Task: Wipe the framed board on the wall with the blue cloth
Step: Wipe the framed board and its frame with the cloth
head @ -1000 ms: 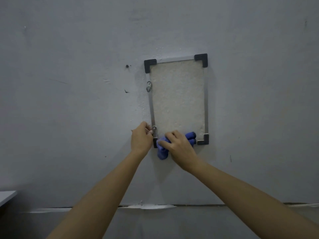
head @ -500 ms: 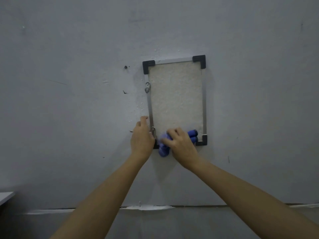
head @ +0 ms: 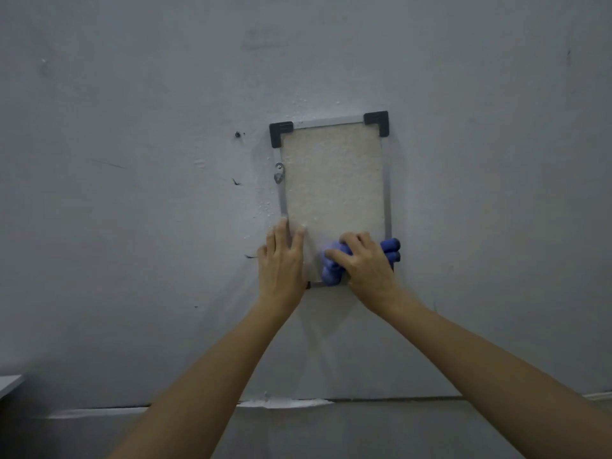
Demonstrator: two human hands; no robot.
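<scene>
Hanging on the grey wall (head: 132, 226), the silver-framed rectangular beige board (head: 332, 180) has the crumpled blue cloth (head: 331, 274) pressed against its lower right part, the right hand (head: 366, 266) curling its grip around it. The left hand (head: 281, 263) lies flat, fingers straight, over the lower-left corner.
</scene>
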